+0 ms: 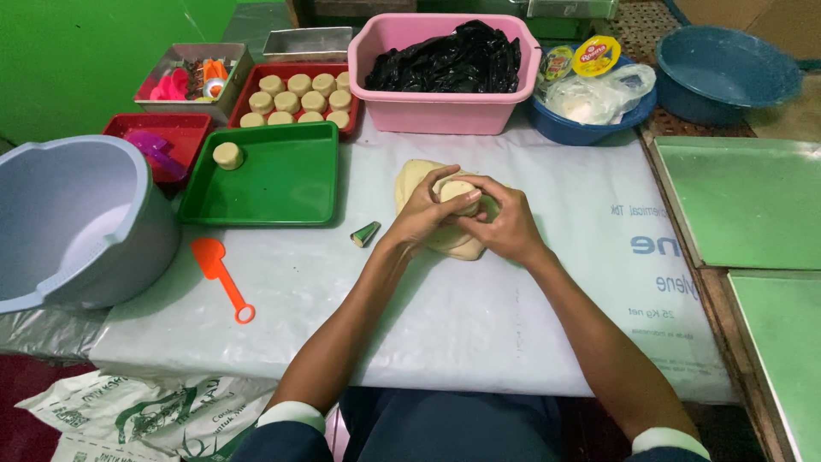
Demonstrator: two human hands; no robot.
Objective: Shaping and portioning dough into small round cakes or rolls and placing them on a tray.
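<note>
— What's in the trays, upper left of the frame?
— The red tray (248, 92) holds rows of dough pucks (299, 96); the green tray (282, 184) holds one.
— And the hands?
— Mid-frame, left hand (423, 214) and right hand (505, 222) are together, clasped around a round dough piece (459, 192); its axis can't be told.

Small pale dough piece (459, 192) cupped between both hands, above the flattened dough slab (410, 178).

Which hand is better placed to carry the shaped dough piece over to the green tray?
Probably the left hand: it cups the dough piece with the right hand, but sits nearer the green tray, which lies on its side. The right would have to cross over.
</note>
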